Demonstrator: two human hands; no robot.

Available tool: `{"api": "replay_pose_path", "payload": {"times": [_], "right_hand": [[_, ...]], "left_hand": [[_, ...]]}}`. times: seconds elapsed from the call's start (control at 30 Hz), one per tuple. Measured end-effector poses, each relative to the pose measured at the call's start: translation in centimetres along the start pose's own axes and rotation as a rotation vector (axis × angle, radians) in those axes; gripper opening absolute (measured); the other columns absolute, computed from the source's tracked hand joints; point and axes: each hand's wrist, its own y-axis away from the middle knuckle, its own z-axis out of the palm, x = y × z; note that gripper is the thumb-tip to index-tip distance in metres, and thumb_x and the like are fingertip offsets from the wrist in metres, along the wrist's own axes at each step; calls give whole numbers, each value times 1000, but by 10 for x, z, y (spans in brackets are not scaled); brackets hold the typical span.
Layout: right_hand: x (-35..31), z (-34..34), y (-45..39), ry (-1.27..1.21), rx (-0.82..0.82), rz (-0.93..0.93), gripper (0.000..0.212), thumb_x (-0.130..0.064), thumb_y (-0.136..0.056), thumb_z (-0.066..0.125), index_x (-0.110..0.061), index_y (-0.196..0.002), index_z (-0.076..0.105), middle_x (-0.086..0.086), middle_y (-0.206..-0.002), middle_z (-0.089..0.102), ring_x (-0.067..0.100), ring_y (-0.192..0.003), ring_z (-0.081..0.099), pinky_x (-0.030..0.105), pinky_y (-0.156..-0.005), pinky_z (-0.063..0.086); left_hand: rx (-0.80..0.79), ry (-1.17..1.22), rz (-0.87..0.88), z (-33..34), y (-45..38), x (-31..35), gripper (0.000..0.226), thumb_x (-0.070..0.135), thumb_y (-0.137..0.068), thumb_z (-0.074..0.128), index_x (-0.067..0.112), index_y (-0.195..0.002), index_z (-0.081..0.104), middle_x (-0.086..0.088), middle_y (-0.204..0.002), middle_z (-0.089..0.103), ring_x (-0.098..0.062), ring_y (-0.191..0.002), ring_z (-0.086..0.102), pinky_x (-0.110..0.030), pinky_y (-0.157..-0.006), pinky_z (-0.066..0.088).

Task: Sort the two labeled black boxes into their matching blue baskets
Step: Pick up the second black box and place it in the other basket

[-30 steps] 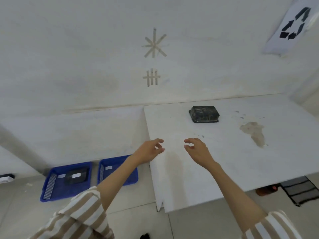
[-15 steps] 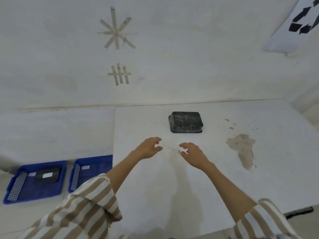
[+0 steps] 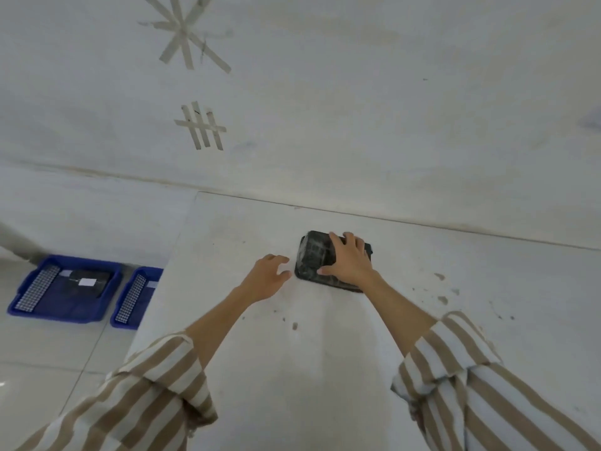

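A black box [image 3: 313,259] lies on the white table [image 3: 325,369] near the back wall. My right hand [image 3: 349,259] rests on top of it, fingers spread over its far edge and thumb against its near side. My left hand [image 3: 268,276] hovers open just left of the box, a small gap between them. On the floor at the left stand two blue baskets: the left basket [image 3: 22,301] holds a second black box [image 3: 87,280] with a white label, and the right basket [image 3: 136,297] is partly hidden by the table.
Tape marks on the wall behind the table form an asterisk [image 3: 185,34] and a hash sign [image 3: 201,126]. The table's left edge [image 3: 162,281] drops to a tiled floor [image 3: 48,362]. Dark stains [image 3: 442,297] dot the table right of the box.
Both hands have reached forward. My right hand has come down onto the black box and my left hand has arrived beside it. The view has moved closer to the table.
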Motion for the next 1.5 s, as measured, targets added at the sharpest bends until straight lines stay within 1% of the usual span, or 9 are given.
{"api": "replay_pose_path", "payload": {"times": [0.1,0.2,0.33,0.67,0.87,1.0,1.2,1.4,1.5], "right_hand": [[21,-9,-19,-17,-72,89,112,-65,-65,67,-29,-149,3,8,-159,-5,40,-144,-8,64,-112,6],[44,-18,-32,-264,-135,231,111,-77,-66,54,-25,-150,2,8,-160,-8,39,-145,-8,64,-114,6],[66,-20,-45,-487,-98,382,102,-72,-74,50,-11,-148,16,15,-156,9,40,-141,13,51,-115,20],[63,16,-21,-966,102,548,84,-54,-73,68,-8,-136,35,12,-146,22,32,-133,25,43,-111,30],[71,19,15,-1666,-36,496,73,-40,-71,74,-10,-129,44,10,-124,57,28,-105,59,38,-69,56],[71,0,39,-1535,78,366,48,-37,-79,70,-9,-117,59,10,-118,64,28,-102,62,41,-77,55],[27,-20,64,-1139,426,105,61,-38,-74,75,-23,-127,48,-1,-119,58,19,-108,59,36,-92,53],[-27,18,83,-804,457,-113,70,-48,-74,70,-25,-134,42,-7,-126,56,15,-117,51,35,-102,43],[-44,40,91,-620,399,-152,78,-59,-77,56,-27,-144,29,-2,-141,44,20,-126,40,36,-107,34]], "left_hand": [[89,53,-69,13,-9,5,43,27,-95,47,11,-135,46,-13,-144,42,-31,-135,36,-39,-111,31],[119,105,-120,22,-11,6,41,26,-96,46,11,-134,48,-14,-143,44,-30,-132,41,-37,-109,32],[144,151,-119,29,-13,11,40,23,-97,42,12,-135,46,-13,-142,46,-27,-131,42,-35,-108,33],[181,261,-23,40,-18,54,45,25,-95,46,24,-139,39,-13,-135,43,-12,-100,43,-19,-91,33],[156,297,-9,37,-10,50,48,26,-96,45,25,-142,33,-15,-138,40,-23,-115,46,-23,-93,34],[45,283,58,31,-3,49,49,25,-96,46,23,-143,34,-15,-139,42,-26,-132,36,-28,-107,29],[-74,568,37,-1,17,58,42,36,-98,37,21,-137,42,-5,-142,46,-20,-124,44,-35,-101,36],[-184,995,-120,-28,34,67,32,46,-95,40,24,-111,55,-5,-117,55,-28,-105,59,-42,-92,52],[-289,973,-174,-41,37,53,48,55,-91,38,21,-122,53,-4,-114,55,-23,-96,60,-37,-78,54]]}}
